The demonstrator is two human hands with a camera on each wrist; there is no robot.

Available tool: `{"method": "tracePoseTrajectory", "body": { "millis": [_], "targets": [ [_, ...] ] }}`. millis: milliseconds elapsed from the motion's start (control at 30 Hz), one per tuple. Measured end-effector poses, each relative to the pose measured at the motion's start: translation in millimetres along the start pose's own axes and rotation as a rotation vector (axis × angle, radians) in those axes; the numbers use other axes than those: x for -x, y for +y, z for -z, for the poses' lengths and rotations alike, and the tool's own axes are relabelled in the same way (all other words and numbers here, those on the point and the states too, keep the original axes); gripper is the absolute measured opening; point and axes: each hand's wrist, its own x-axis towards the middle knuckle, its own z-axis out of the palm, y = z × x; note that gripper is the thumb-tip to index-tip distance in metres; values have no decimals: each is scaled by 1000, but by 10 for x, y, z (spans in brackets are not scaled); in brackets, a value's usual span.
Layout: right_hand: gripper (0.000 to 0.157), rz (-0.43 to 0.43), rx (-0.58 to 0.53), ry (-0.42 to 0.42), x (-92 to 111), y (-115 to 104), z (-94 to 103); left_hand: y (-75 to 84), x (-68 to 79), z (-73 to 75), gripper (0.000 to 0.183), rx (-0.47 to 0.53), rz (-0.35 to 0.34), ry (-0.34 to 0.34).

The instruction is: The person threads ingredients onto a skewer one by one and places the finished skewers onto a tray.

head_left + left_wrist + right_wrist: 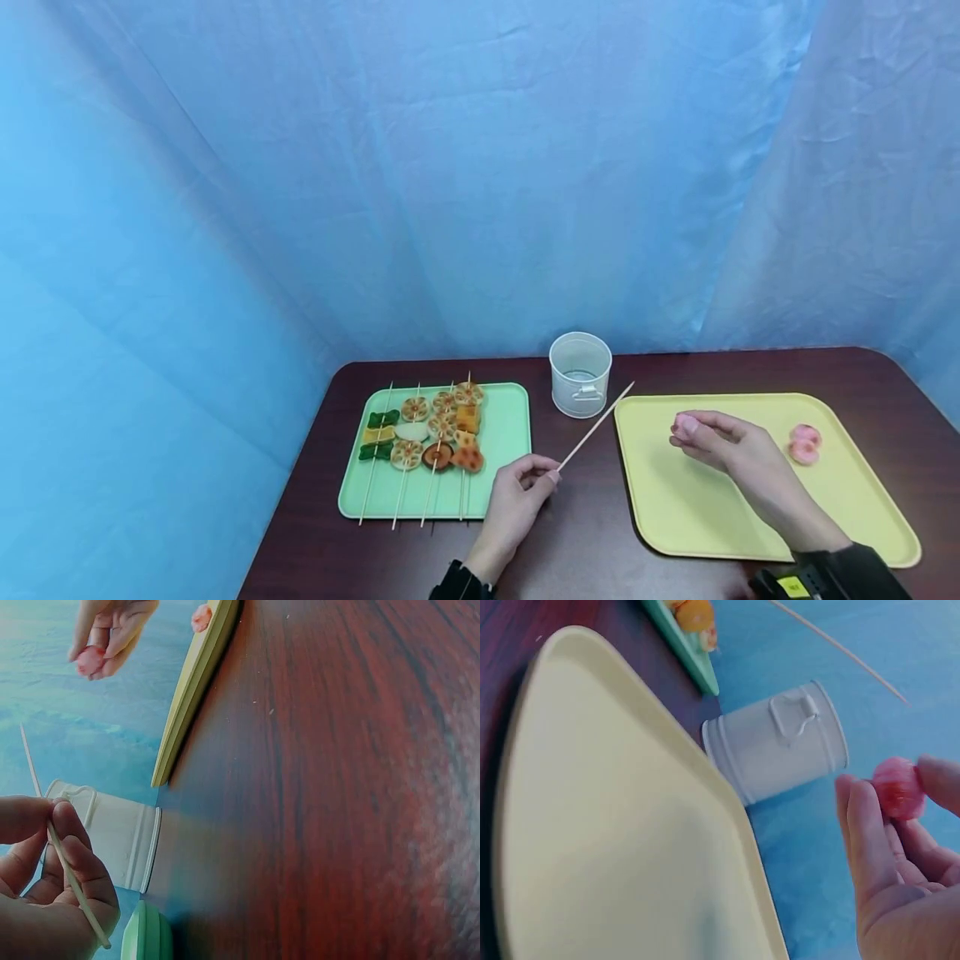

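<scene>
A thin wooden skewer is pinched near its lower end by my left hand, its bare tip slanting up and to the right. My right hand holds a small pink ball between thumb and fingertips, above the left part of the yellow tray. A gap separates the ball from the skewer's tip. Two more pink pieces lie close together on that tray, right of my right hand. In the left wrist view the skewer's blunt end passes across my curled fingers.
At the left lies a green tray with several loaded skewers, their sticks jutting over its front edge. A white metal bucket with a small handle stands between the trays at the back. Blue cloth hangs behind the dark table.
</scene>
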Motion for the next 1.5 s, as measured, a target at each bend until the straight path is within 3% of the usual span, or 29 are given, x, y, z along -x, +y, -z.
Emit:
{"method": "tracePoseTrajectory", "body": {
  "millis": [233, 733, 1200, 1500],
  "targets": [
    [34, 43, -152, 44, -92, -58, -65, -13, 23, -7, 16, -34, -34, -40],
    [23, 133, -367, 22, -172, -158, -171, -41, 48, -53, 9, -128, -69, -137],
    [19, 175, -390, 21, -161, -147, -251, -40, 46, -94, 13, -97, -32, -110],
    [26, 130, -289, 39, -168, -138, -348, -46, 78, -170, 18, 16, 26, -117]
  ]
}}
